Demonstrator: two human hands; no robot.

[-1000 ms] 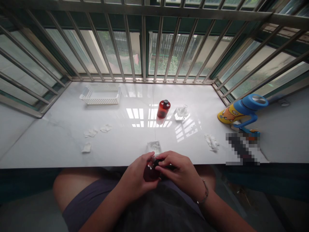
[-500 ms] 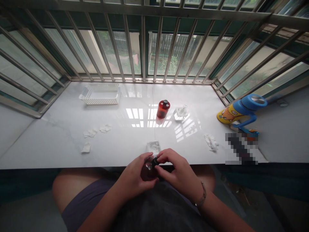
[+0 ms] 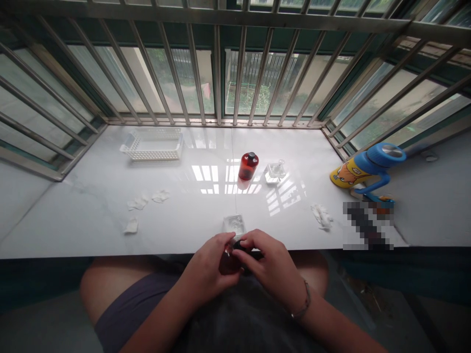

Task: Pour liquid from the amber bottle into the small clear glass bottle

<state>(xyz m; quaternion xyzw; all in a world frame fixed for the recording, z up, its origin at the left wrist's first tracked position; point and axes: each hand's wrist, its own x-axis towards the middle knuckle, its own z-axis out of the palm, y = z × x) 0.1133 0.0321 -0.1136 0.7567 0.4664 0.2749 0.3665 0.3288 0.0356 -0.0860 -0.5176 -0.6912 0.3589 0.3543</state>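
Hands meet at the near edge: left hand [image 3: 208, 267] grasps one small red bottle [image 3: 228, 262], right hand [image 3: 270, 264] pinches its black cap [image 3: 241, 244]. Second red bottle [image 3: 248, 166] stands far on the white glossy sill [image 3: 91, 196]; two clear glass blocks [image 3: 234, 224], barred window.

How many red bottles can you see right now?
2. One red bottle stands upright mid-counter, left of a clear glass bottle. The other red bottle is held between the left hand and right hand, mostly hidden.

red bottles [image 3: 248, 166] 2; clear containers [image 3: 234, 224] 2; white basket [image 3: 153, 144] 1; tissues [image 3: 321, 215] 4
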